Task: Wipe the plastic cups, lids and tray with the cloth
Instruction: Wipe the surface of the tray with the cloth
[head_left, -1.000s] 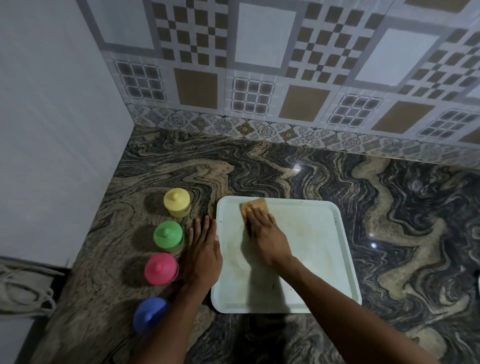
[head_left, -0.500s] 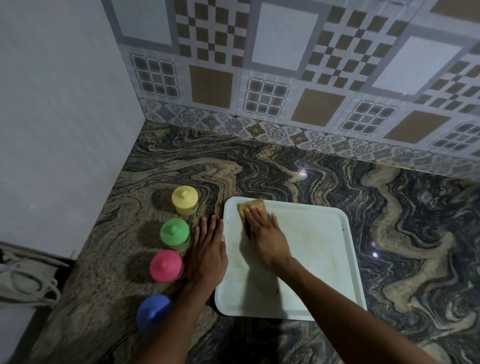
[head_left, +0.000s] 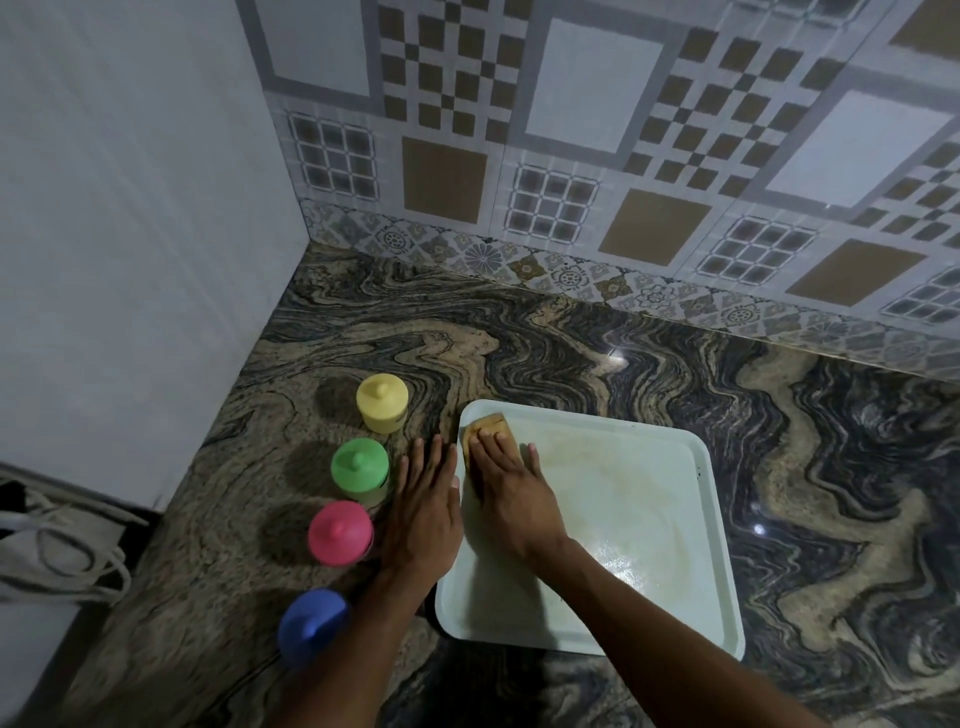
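Head view — flat right hand (head_left: 511, 499) presses cloth (head_left: 487, 423) in tray (head_left: 649, 488), flat left hand (head_left: 426, 512) alongside.

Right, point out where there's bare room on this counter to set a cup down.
Bare counter runs between the tray's far edge and the tiled wall, and again right of the tray. The tray's right half is bare too. Crowded: the strip between the lidded cups and the tray, filled by the left hand.

the right hand (head_left: 511, 499) has slid the cloth (head_left: 485, 426) leftward along the far edge of the tray (head_left: 649, 519). the cloth, a short way in from the far-left corner a second ago, now lies right against that corner.
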